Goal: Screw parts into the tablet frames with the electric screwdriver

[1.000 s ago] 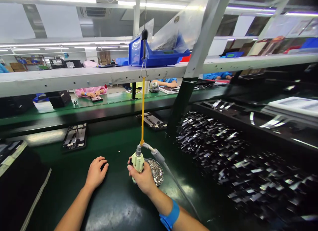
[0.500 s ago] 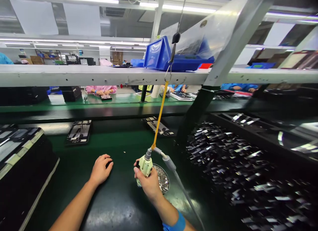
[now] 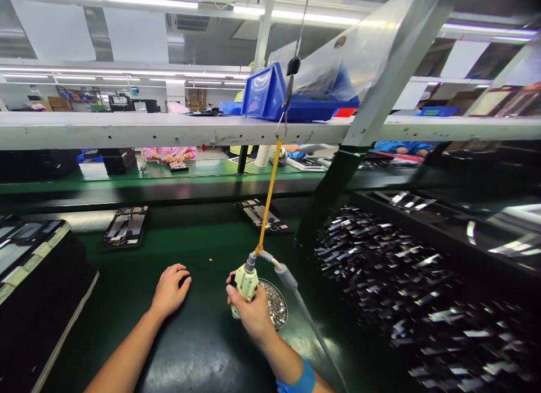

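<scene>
My right hand [image 3: 252, 309] is wrapped round a pale green electric screwdriver [image 3: 245, 281], which hangs from a yellow strap [image 3: 271, 195] and has a grey cable [image 3: 306, 311] at its top. Its lower tip is hidden by the hand. Partly behind that hand stands a round dish [image 3: 275, 304] full of small shiny metal pieces, probably screws. My left hand [image 3: 169, 290] rests on the dark green bench top [image 3: 203, 348], fingers loosely bent and thumb apart, with nothing visible in it.
Flat device frames lie farther back, one on the left [image 3: 125, 227] and one near the middle [image 3: 264, 215]. A tall stack [image 3: 46, 303] borders the left; many dark strips [image 3: 393, 280] fill the right. A shelf [image 3: 169, 131] holding a blue bin [image 3: 264, 92] crosses above. Other people work beyond.
The view has shifted slightly, so the background and bench items sit a little farther left. Both hands keep their poses, and the screwdriver stays in my right hand.
</scene>
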`<state>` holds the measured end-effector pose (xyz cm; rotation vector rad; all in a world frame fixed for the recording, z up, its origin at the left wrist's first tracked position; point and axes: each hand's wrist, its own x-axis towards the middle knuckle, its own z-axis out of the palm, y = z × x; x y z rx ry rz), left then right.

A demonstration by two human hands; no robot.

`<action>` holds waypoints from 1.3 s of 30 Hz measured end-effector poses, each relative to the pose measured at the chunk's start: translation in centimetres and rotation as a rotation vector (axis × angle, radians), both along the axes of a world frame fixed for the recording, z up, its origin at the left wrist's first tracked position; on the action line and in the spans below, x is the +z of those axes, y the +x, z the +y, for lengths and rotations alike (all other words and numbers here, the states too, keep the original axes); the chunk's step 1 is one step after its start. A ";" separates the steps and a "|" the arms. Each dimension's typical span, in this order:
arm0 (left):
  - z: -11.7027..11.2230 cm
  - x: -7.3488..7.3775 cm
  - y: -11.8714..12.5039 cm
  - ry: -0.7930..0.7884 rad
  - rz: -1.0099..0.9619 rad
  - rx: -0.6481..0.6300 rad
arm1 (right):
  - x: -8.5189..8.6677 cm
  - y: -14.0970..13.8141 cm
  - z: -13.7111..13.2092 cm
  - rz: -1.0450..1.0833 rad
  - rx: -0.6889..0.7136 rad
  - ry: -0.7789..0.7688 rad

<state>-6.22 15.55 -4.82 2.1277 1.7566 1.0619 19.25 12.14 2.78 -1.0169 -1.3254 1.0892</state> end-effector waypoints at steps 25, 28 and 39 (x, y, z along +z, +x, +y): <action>-0.8 1.4 1.4 0.075 0.122 0.267 | 0.2 0.0 0.1 -0.005 -0.007 -0.001; -0.9 1.1 1.6 -0.106 0.223 0.157 | 0.2 0.0 0.0 -0.013 -0.001 0.011; -0.6 -0.5 1.0 -0.133 0.231 0.118 | -0.2 0.1 0.1 -0.001 0.005 0.013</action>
